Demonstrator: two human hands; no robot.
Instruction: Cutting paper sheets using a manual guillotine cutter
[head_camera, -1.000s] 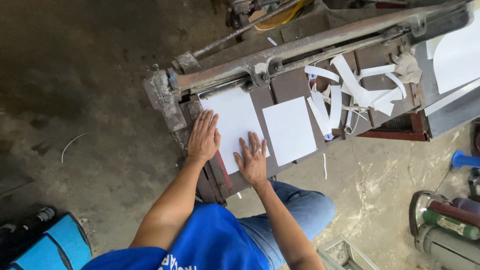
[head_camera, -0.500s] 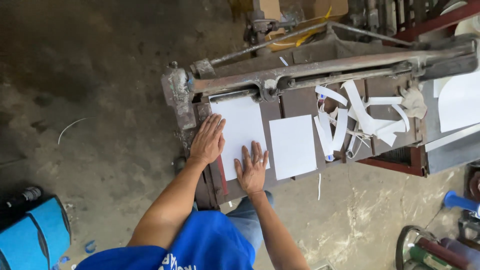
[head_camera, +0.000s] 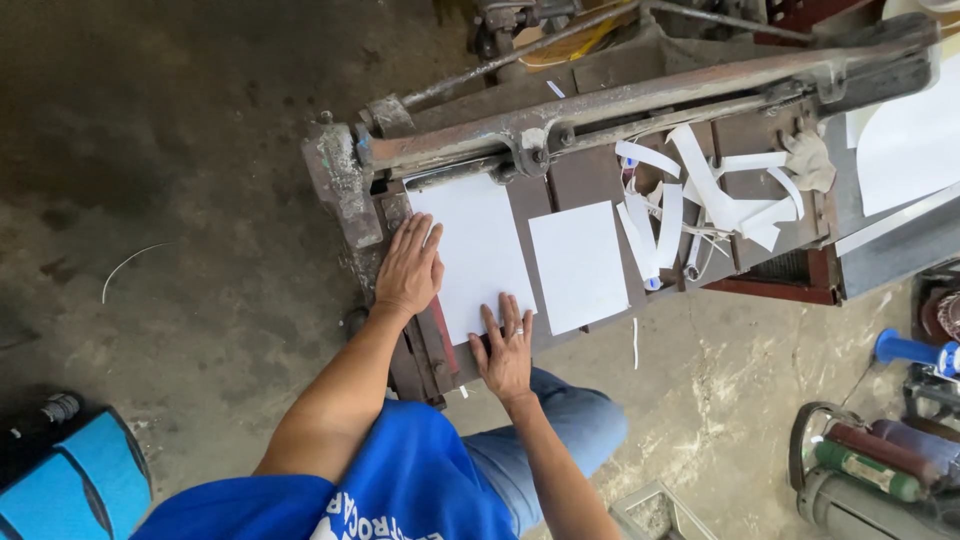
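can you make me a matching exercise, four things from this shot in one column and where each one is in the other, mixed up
Things:
1. left hand
2. right hand
3. small sheet
4. paper strips

Places:
A. loose pile on the right of the cutter bed
B. flat on the left edge of the big sheet
C. lying alone, between the big sheet and the strips
D. flat on the near edge of the big sheet

Pairs: 1-B, 2-D, 3-C, 4-A
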